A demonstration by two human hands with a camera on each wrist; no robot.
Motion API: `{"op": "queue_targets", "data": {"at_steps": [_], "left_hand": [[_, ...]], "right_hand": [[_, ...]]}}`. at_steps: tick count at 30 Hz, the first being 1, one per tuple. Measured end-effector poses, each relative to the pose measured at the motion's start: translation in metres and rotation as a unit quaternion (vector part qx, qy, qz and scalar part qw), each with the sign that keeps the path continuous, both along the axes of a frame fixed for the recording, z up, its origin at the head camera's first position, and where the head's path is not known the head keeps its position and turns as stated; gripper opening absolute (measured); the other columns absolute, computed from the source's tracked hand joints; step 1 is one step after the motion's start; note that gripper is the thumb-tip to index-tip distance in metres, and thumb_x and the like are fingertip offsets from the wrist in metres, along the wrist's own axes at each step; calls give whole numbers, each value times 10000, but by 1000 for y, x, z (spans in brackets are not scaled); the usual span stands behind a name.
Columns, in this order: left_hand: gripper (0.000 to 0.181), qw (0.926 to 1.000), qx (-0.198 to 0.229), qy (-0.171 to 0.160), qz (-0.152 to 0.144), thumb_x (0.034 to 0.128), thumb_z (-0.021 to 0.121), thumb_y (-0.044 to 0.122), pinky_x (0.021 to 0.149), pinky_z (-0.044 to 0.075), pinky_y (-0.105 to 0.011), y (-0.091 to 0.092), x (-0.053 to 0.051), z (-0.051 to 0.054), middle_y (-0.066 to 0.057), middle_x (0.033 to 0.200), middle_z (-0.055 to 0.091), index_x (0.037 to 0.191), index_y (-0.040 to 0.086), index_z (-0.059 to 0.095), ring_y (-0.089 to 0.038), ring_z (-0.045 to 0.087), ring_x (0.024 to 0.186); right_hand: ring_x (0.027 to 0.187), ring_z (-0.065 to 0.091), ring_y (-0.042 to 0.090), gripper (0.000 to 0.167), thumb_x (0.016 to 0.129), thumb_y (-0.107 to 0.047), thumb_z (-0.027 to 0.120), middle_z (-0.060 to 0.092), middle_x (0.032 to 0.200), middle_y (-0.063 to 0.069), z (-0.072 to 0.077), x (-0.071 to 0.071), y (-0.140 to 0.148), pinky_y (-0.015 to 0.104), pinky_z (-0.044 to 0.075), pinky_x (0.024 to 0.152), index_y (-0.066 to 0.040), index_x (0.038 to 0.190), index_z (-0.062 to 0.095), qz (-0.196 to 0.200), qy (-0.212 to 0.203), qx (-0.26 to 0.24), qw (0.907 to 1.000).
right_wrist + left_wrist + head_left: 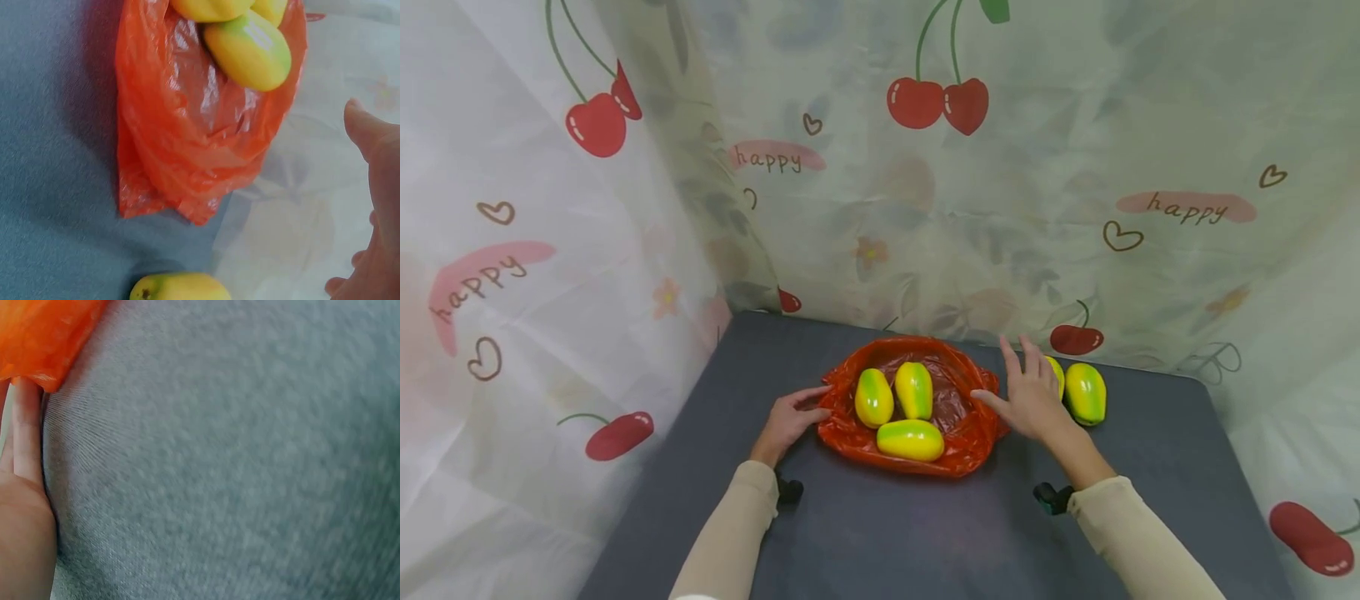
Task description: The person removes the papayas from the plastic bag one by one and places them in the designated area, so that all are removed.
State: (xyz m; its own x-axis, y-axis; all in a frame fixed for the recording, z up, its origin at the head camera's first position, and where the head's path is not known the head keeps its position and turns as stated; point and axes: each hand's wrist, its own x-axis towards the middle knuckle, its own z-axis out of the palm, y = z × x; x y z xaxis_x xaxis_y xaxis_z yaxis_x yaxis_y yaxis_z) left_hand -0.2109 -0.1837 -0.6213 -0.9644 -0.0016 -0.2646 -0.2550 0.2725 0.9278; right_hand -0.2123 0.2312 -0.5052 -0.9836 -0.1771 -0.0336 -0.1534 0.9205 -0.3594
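A red plastic bag (850,450) lies spread with its mouth up, holding three yellow-green mangoes: an upright one (914,390), a left one (874,398) and one lying crosswise (910,440). At the bag's left edge my left hand (786,425) touches the plastic; its fingers look fairly straight, and the bag covers their tips in the left wrist view. My right hand (1032,398) is raised by the bag's right side with fingers spread, holding nothing. Behind it, a mango (1086,393) stands beside another (1057,375), which the hand partly hides.
The dark grey table (925,533) ends at a back edge against a hanging sheet (1000,250) printed with cherries. The sheet also closes in both sides. A black wrist device (1052,497) sits at the right sleeve, another (790,492) at the left.
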Motion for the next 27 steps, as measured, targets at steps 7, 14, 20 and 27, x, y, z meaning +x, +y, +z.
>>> {"op": "queue_targets", "data": {"at_steps": [7, 14, 20, 27], "left_hand": [[448, 9999, -1, -127, -45, 884, 794, 307, 1137, 474, -495, -2, -1, -1, -37, 1417, 651, 1320, 299, 692, -244, 648, 1265], [459, 9997, 165, -194, -46, 881, 797, 338, 1185, 416, -519, -5, 2, -2, -31, 1449, 626, 1326, 305, 688, -254, 597, 1331], [448, 9996, 169, -224, -37, 879, 798, 340, 1205, 380, -543, -7, 2, -2, -28, 1464, 611, 1314, 314, 694, -266, 552, 1378], [425, 9996, 187, -194, -18, 887, 792, 319, 1194, 401, -527, -6, 2, 0, -33, 1402, 656, 1302, 305, 704, -255, 583, 1313]], "right_hand": [[1516, 104, 537, 1038, 915, -615, 649, -30, 1699, 215, 5, 1, -19, 780, 155, 1173, -216, 1655, 41, 258, -70, -152, 9995], [1517, 157, 517, 1020, 908, -655, 627, -9, 1716, 172, 10, 0, -41, 760, 226, 1169, -235, 1655, 73, 629, -137, -165, 9978], [1513, 166, 486, 986, 921, -602, 653, 24, 1713, 169, 11, -3, -56, 756, 241, 1163, -234, 1653, 104, 869, -228, -311, 9955], [1504, 196, 483, 969, 915, -582, 674, 75, 1704, 162, 6, -10, -68, 739, 248, 1176, -236, 1647, 141, 988, -412, -477, 9931]]}}
